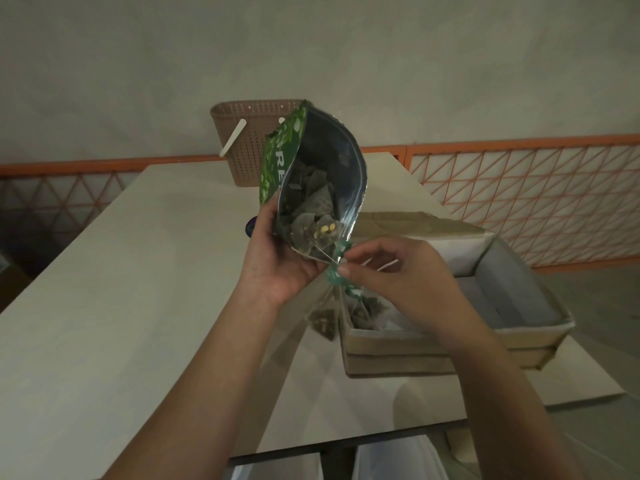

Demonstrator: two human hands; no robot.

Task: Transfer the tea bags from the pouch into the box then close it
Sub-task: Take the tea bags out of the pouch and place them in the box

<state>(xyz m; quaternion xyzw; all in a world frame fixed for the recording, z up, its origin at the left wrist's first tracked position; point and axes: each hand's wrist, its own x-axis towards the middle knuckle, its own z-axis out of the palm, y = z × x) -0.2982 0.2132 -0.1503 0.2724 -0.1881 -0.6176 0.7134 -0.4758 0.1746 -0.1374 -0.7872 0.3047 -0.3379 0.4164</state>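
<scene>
My left hand (277, 258) grips a green foil pouch (322, 168) by its lower edge, its mouth open toward me and several pyramid tea bags (311, 223) showing inside. My right hand (398, 271) pinches the green tags (337, 275) of tea bags whose strings run down from the pouch mouth. A couple of those tea bags (323, 322) dangle below the tags, just left of the open cardboard box (433, 348). More tea bags (370, 315) lie in the box's near left corner. The box lid (415, 223) stands open behind.
A brown perforated basket (249, 143) with a white handle stands at the table's far end. The pale table (121, 271) stretches left. An orange wire fence (519, 188) runs behind on the right. White bins (398, 459) sit under the table's near edge.
</scene>
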